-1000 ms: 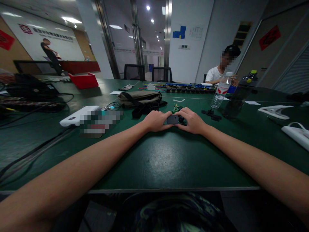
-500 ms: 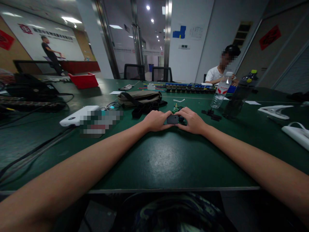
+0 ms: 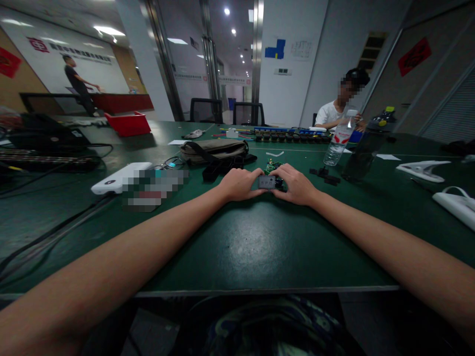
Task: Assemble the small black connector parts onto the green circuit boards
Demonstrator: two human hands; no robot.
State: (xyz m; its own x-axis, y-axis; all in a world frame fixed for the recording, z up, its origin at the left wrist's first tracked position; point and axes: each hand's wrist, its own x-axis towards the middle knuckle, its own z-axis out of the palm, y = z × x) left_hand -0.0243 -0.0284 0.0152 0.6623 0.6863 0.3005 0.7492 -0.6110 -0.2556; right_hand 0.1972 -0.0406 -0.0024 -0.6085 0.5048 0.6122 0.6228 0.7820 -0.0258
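Between my two hands is a small dark grey rectangular block [image 3: 266, 182] with faint markings on the face towards me. My left hand [image 3: 241, 184] pinches its left end between thumb and fingers. My right hand [image 3: 295, 185] is closed round its right end, where a black part partly shows. Just behind the fingertips lies a green circuit board [image 3: 272, 165], partly hidden by my hands. Black plastic pieces [image 3: 325, 175] rest on the table to the right of my right hand.
A grey-brown pouch [image 3: 218, 150] and a black tray-like part [image 3: 213, 171] lie behind my left hand. A white power bank [image 3: 120, 179] is on the left. A water bottle [image 3: 338, 141] and a dark bottle [image 3: 365, 148] stand at right. A person [image 3: 330, 111] sits across the green table [image 3: 252, 247].
The grey block has been tilted between my fingers, so a different, marked face shows. Both hands have stayed in nearly the same place.
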